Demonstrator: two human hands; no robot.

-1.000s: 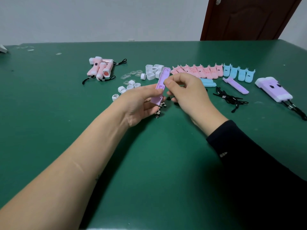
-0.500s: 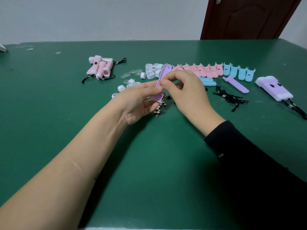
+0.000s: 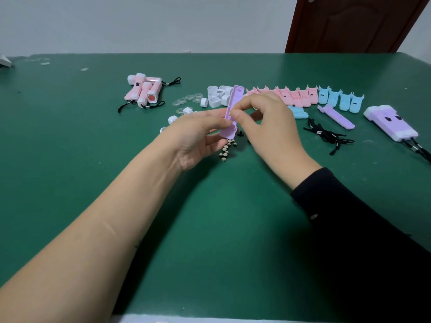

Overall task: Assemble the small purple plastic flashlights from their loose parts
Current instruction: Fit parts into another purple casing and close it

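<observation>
Left hand point(image 3: 196, 138) pinches purple shell point(image 3: 229, 131) above surface point(image 3: 210, 229), over batteries point(image 3: 226, 150). Shell now slightly higher, more upright. Right hand point(image 3: 270, 122) still pinches shell's middle; likely still seating small part, unseen.

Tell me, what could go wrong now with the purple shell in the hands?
The left hand holds the shell only by its lower end, so a pinch by the right hand at its edge may twist it loose. The shell hangs just above the cells; if it drops, it may scatter them.
</observation>
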